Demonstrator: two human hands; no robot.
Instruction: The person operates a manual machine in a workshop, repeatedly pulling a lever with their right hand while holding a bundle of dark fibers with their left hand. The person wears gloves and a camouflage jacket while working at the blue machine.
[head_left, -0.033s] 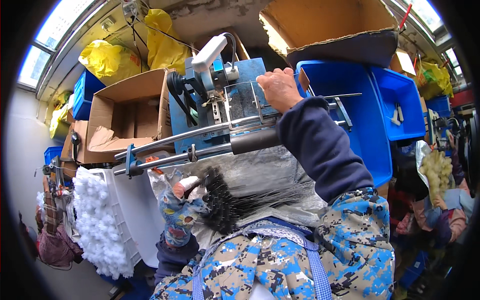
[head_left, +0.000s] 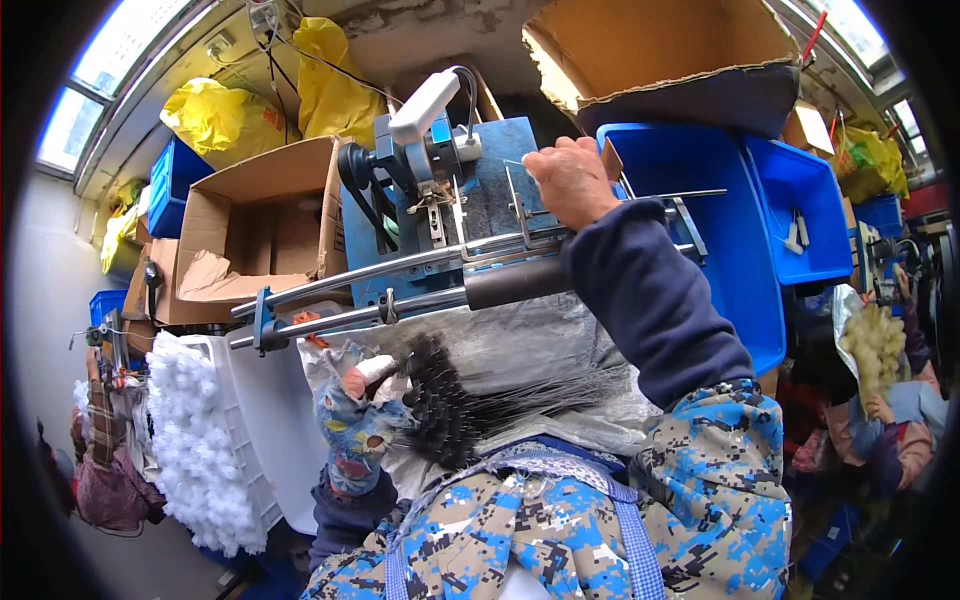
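My right hand [head_left: 575,182] is closed above the right end of the blue machine bed [head_left: 490,190], next to a thin metal bracket [head_left: 516,205]. What its fingers hold, if anything, is hidden. Low on the left, my left hand [head_left: 357,405] wears a worn, patterned blue glove with a white-wrapped fingertip. Its fingers are bent against a cluster of black bristle pieces [head_left: 437,405], and I cannot make out what lies in its grasp. Thin dark wires [head_left: 540,400] fan out to the right from that cluster over a grey sheet [head_left: 500,345] on my lap.
Two steel rods [head_left: 345,320] with a dark sleeve [head_left: 518,284] cross before the machine. A cardboard box [head_left: 255,225] stands left, a blue bin [head_left: 735,260] right. White fluffy pieces [head_left: 195,450] lie beside a white crate [head_left: 265,430]. Another person [head_left: 900,420] sits far right.
My right hand has shifted slightly to the right, away from the middle of the machine. A thin wire outline between hand and machine no longer shows whole. The left hand stays in place.
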